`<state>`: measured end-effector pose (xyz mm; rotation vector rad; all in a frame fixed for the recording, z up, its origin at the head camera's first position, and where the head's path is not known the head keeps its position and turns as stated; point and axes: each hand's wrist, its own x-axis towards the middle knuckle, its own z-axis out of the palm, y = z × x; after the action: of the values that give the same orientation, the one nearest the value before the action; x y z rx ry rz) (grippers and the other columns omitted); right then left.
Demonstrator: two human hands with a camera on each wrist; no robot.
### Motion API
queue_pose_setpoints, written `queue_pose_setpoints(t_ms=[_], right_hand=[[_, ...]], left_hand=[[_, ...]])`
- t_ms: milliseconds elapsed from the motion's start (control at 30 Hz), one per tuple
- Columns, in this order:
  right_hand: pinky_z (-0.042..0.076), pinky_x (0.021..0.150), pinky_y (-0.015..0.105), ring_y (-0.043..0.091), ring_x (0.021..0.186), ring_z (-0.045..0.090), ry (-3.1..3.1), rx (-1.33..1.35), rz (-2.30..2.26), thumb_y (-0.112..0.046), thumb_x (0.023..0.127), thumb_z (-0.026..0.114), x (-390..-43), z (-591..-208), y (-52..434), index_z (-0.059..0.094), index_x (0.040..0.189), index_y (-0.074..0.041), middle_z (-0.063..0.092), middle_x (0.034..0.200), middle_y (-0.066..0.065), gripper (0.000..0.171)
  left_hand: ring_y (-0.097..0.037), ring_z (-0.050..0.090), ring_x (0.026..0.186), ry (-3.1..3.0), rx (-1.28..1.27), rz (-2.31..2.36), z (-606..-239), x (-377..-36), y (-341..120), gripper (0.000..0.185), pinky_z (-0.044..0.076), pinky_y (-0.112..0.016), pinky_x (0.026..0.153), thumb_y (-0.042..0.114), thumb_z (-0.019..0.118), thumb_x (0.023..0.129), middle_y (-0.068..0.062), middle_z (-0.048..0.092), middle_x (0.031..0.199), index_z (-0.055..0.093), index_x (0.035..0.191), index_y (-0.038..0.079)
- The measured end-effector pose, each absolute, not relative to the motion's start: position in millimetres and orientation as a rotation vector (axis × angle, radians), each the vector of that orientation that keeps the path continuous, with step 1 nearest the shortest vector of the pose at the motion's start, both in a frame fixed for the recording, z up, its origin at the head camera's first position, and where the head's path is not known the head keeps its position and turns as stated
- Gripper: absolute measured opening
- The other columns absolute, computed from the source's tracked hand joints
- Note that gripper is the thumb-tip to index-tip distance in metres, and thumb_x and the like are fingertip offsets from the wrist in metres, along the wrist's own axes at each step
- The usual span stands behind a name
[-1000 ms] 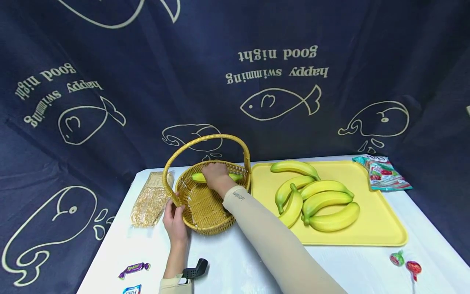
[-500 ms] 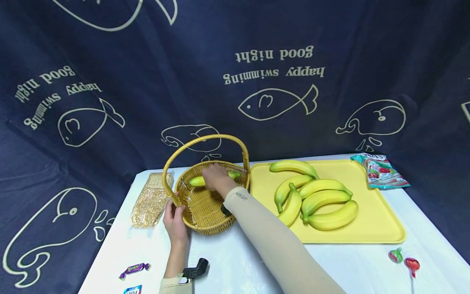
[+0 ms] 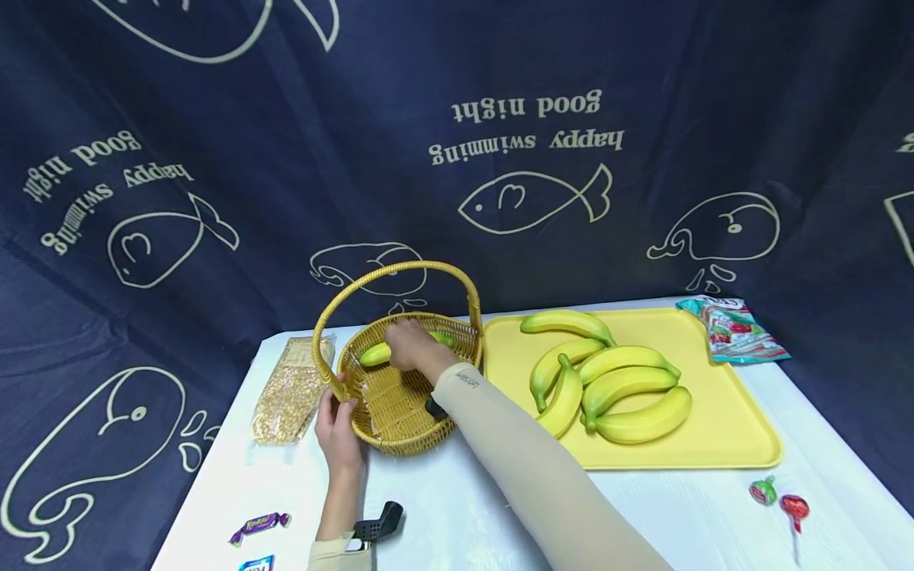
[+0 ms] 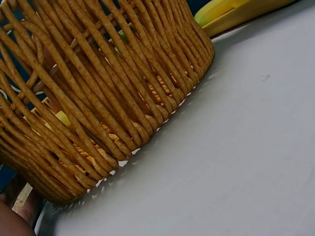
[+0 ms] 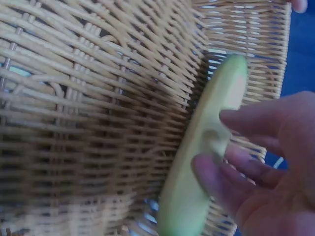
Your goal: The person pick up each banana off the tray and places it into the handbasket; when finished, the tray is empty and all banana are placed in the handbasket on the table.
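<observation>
A woven yellow basket [image 3: 410,441] with a tall hoop handle stands on the white table [image 3: 457,507]. My left hand [image 3: 337,428] grips its near-left rim, thumb over the edge. My right hand [image 3: 408,342] reaches into the basket and pinches a greenish-yellow banana [image 3: 373,354] that lies along the far wall. In the right wrist view the fingertips [image 5: 212,169] and thumb rest on that banana [image 5: 197,196] against the wicker [image 5: 98,98]. The left wrist view shows the basket's outer wall [image 4: 98,98] close up.
A yellow tray [image 3: 743,448] to the right of the basket holds several bananas [image 3: 628,396]. A snack bag [image 3: 731,329] lies at the far right, two lollipops [image 3: 778,500] at the near right. A clear bag of grain [image 3: 293,388] and a wrapped candy [image 3: 260,522] lie to the left.
My right hand has slid the banana a little to the left along the basket's far wall. The left hand stays on the rim.
</observation>
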<state>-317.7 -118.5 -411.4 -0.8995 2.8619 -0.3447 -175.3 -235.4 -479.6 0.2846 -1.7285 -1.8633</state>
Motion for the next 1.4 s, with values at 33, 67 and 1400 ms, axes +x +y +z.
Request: queue_pose_setpoints(t_ms=[33,67,1400], right_hand=[[0.044,0.080,0.031,0.019,0.095,0.051,2.853,-0.904,-0.367,-0.011,0.086,0.067,-318,-410,-116,0.069,0.103,-0.013,0.058,0.106,0.002,0.018],[0.044,0.079,0.031,0.018,0.095,0.052,2.841,-0.910,-0.390,-0.011,0.086,0.067,-317,-408,-113,0.069,0.107,-0.013,0.059,0.106,0.001,0.021],[0.037,0.096,0.044,0.021,0.102,0.052,2.844,-1.372,-0.180,-0.006,0.063,0.070,-198,-438,144,0.069,0.109,-0.022,0.056,0.104,-0.007,0.049]], left_hand=[[-0.030,0.044,0.126,-1.734,0.281,-1.867,-480,-175,-235,0.045,0.037,-0.024,0.095,-0.002,0.050,0.087,-0.015,0.051,0.136,0.055,0.132,0.001],[-0.030,0.044,0.127,-1.736,0.280,-1.872,-480,-175,-235,0.045,0.037,-0.024,0.095,-0.002,0.050,0.087,-0.015,0.051,0.136,0.055,0.132,0.001],[-0.033,0.041,0.127,-1.709,0.261,-1.940,-478,-172,-238,0.048,0.038,-0.018,0.092,-0.004,0.048,0.088,-0.017,0.046,0.139,0.050,0.136,0.000]])
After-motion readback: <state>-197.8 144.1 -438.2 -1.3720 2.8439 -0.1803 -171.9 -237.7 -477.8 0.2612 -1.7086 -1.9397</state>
